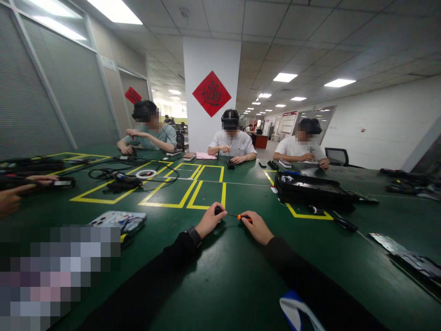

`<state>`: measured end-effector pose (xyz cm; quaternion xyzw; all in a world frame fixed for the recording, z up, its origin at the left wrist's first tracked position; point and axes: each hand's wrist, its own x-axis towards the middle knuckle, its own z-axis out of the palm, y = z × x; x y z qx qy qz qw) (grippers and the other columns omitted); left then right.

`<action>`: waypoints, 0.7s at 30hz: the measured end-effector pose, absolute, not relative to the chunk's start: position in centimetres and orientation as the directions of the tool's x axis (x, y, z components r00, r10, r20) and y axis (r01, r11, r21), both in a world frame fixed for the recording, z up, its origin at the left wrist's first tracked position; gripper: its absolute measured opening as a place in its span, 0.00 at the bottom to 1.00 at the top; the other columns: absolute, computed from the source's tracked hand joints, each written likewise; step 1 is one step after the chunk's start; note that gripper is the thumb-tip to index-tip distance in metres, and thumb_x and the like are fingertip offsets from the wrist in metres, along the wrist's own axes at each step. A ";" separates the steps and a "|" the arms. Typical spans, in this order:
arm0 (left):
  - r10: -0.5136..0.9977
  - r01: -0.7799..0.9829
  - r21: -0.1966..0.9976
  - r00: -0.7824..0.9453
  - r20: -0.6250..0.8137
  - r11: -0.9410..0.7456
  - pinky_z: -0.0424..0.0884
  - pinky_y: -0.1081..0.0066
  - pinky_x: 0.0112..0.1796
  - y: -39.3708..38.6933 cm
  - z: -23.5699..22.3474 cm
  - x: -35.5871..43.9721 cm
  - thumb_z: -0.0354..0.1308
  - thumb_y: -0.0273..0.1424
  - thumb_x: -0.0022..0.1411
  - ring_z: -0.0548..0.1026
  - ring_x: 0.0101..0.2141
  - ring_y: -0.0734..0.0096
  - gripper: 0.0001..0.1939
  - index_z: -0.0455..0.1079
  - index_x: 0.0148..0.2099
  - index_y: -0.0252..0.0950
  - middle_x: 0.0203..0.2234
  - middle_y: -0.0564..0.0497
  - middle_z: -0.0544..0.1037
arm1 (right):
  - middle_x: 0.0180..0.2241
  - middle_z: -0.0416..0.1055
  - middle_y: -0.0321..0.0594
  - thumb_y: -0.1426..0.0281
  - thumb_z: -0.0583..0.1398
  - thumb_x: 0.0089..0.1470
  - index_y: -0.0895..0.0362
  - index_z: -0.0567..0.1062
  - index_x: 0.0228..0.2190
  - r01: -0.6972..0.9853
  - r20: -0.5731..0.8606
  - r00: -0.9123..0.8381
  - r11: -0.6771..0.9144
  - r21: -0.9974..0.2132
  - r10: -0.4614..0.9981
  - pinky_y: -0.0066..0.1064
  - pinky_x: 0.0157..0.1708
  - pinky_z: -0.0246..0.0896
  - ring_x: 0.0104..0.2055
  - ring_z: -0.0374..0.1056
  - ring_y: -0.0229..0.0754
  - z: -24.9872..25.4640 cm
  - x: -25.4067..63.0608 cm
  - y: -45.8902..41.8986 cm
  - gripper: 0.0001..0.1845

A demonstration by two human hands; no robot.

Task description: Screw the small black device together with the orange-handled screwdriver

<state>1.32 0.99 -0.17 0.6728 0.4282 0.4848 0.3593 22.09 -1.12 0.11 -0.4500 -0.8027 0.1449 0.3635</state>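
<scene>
Over the green table (213, 285), my two hands are close together in front of me. My right hand (257, 228) is closed round a screwdriver (240, 217) with an orange and black handle. Its thin shaft points left, and the tip reaches my left hand (208, 221). Pinched in my left fingers is a small black part (217, 210), mostly covered by them, so its kind does not show. Whether the screwdriver's tip sits in the part I cannot make out.
A long black tray-like housing (310, 187) lies to the right. At the left are a plastic bag of parts (120, 219) and black cables (99, 174). Across the table sit three people; another person's hands (20, 193) reach in from the left. A blue-white strap (296, 308) is near me.
</scene>
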 end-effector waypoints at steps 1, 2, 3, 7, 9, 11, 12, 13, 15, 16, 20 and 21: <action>0.923 0.228 0.897 0.163 0.349 -0.379 0.62 0.76 0.29 1.0 -0.2 1.3 0.54 0.36 0.51 0.65 0.26 0.77 0.10 0.62 0.33 0.35 0.25 0.55 0.67 | 0.35 0.69 0.40 0.71 0.51 0.52 0.57 0.71 0.35 0.616 0.457 -0.328 0.554 -0.560 0.827 0.33 0.42 0.55 0.40 0.62 0.40 0.1 22.1 -1.1 0.10; 0.922 0.225 0.897 0.164 0.350 -0.380 0.62 0.76 0.29 0.9 -0.1 1.3 0.54 0.36 0.51 0.65 0.26 0.77 0.10 0.62 0.33 0.35 0.25 0.56 0.67 | 0.35 0.69 0.40 0.72 0.52 0.52 0.57 0.71 0.35 0.614 0.460 -0.326 0.555 -0.561 0.826 0.33 0.42 0.55 0.39 0.62 0.40 0.1 22.1 -1.1 0.10; 0.923 0.221 0.899 0.166 0.347 -0.378 0.62 0.76 0.28 0.9 -0.1 1.3 0.54 0.36 0.51 0.65 0.26 0.77 0.09 0.62 0.33 0.35 0.25 0.56 0.67 | 0.35 0.69 0.40 0.72 0.52 0.52 0.57 0.71 0.35 0.610 0.463 -0.325 0.557 -0.564 0.825 0.33 0.42 0.55 0.39 0.62 0.40 0.1 22.1 -1.1 0.10; 0.930 0.203 0.912 0.172 0.325 -0.356 0.61 0.77 0.27 0.8 -0.1 1.3 0.54 0.36 0.51 0.64 0.25 0.78 0.10 0.62 0.34 0.35 0.25 0.56 0.67 | 0.36 0.69 0.40 0.73 0.51 0.52 0.57 0.71 0.35 0.600 0.461 -0.325 0.556 -0.574 0.826 0.33 0.43 0.56 0.40 0.62 0.40 0.1 22.1 -1.0 0.11; 0.932 0.199 0.915 0.166 0.321 -0.351 0.61 0.77 0.27 0.8 -0.1 1.3 0.54 0.36 0.51 0.64 0.25 0.78 0.10 0.62 0.34 0.35 0.25 0.56 0.67 | 0.36 0.68 0.41 0.74 0.51 0.52 0.57 0.71 0.36 0.599 0.450 -0.323 0.548 -0.584 0.832 0.34 0.44 0.55 0.41 0.62 0.41 0.1 22.1 -1.0 0.12; 0.933 0.201 0.915 0.163 0.321 -0.350 0.62 0.77 0.27 0.9 -0.1 1.3 0.54 0.36 0.51 0.65 0.25 0.78 0.10 0.62 0.34 0.35 0.25 0.56 0.67 | 0.38 0.68 0.41 0.73 0.51 0.52 0.57 0.71 0.37 0.605 0.446 -0.319 0.542 -0.583 0.836 0.34 0.45 0.55 0.42 0.62 0.41 0.1 22.1 -1.0 0.12; 0.932 0.203 0.914 0.164 0.322 -0.352 0.62 0.77 0.27 0.9 -0.1 1.3 0.54 0.36 0.51 0.65 0.25 0.77 0.10 0.62 0.34 0.35 0.25 0.56 0.67 | 0.37 0.68 0.41 0.73 0.51 0.52 0.57 0.71 0.38 0.611 0.448 -0.322 0.544 -0.575 0.834 0.35 0.45 0.55 0.42 0.62 0.41 0.1 22.2 -1.0 0.12; 0.932 0.206 0.913 0.164 0.322 -0.352 0.62 0.76 0.27 0.9 -0.1 1.3 0.54 0.36 0.51 0.65 0.25 0.77 0.10 0.62 0.34 0.35 0.26 0.56 0.67 | 0.37 0.68 0.41 0.72 0.51 0.53 0.57 0.71 0.37 0.615 0.452 -0.328 0.551 -0.564 0.829 0.35 0.45 0.55 0.42 0.62 0.41 0.1 22.2 -1.0 0.12; 0.934 0.213 0.913 0.165 0.317 -0.348 0.62 0.76 0.27 0.9 -0.1 1.3 0.54 0.37 0.51 0.65 0.25 0.77 0.11 0.62 0.34 0.36 0.26 0.56 0.67 | 0.36 0.68 0.41 0.72 0.52 0.52 0.57 0.71 0.36 0.615 0.468 -0.342 0.570 -0.544 0.815 0.34 0.44 0.55 0.41 0.62 0.40 0.0 22.2 -1.0 0.11; 0.934 0.217 0.913 0.165 0.316 -0.346 0.62 0.77 0.27 0.9 -0.1 1.3 0.54 0.38 0.51 0.65 0.25 0.78 0.11 0.62 0.34 0.36 0.26 0.56 0.67 | 0.36 0.68 0.40 0.72 0.53 0.52 0.57 0.71 0.36 0.610 0.474 -0.344 0.577 -0.543 0.811 0.34 0.43 0.56 0.40 0.62 0.40 -0.1 22.2 -1.0 0.10; 0.928 0.225 0.904 0.176 0.329 -0.363 0.62 0.77 0.27 0.9 -0.2 1.3 0.54 0.38 0.51 0.65 0.26 0.77 0.11 0.62 0.34 0.36 0.26 0.55 0.67 | 0.35 0.68 0.39 0.71 0.56 0.49 0.57 0.69 0.36 0.597 0.476 -0.317 0.563 -0.572 0.820 0.32 0.41 0.57 0.39 0.62 0.39 -0.3 22.1 -1.0 0.10; 0.926 0.222 0.903 0.180 0.332 -0.367 0.62 0.77 0.27 0.9 -0.2 1.3 0.54 0.38 0.52 0.65 0.26 0.77 0.11 0.62 0.35 0.36 0.27 0.55 0.68 | 0.35 0.68 0.39 0.71 0.56 0.49 0.57 0.69 0.37 0.600 0.472 -0.312 0.557 -0.575 0.824 0.32 0.41 0.57 0.39 0.62 0.39 -0.3 22.1 -1.0 0.10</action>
